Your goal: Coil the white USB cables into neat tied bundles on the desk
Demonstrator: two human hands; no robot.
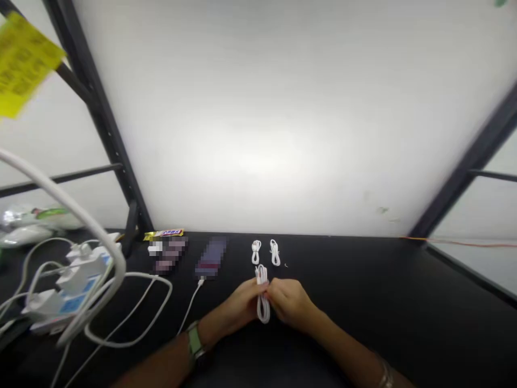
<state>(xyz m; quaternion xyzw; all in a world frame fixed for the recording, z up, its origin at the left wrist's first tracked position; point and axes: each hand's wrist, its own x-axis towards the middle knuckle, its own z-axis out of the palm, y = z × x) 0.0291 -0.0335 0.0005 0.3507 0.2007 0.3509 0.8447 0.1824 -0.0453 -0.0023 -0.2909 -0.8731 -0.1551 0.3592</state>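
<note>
A white cable [263,310], coiled into a long bundle, is held upright between my two hands above the black table. My left hand [241,303] grips the bundle from the left, its thumb across the middle. From the right, my right hand [291,302] has its fingers closed at the same middle part; whether a tie is pinched there I cannot make out. Just beyond the hands, two more bundled white cables lie on the table: a left bundle [256,251] and a right bundle [275,253].
On the left stands a power strip [52,325] with several white plugs and looping cords [97,231]. Two blurred phones, one dark [212,256] and one pinkish [172,256], lie near a yellow wrapper [163,234]. Black shelf posts [109,129] frame the white back wall.
</note>
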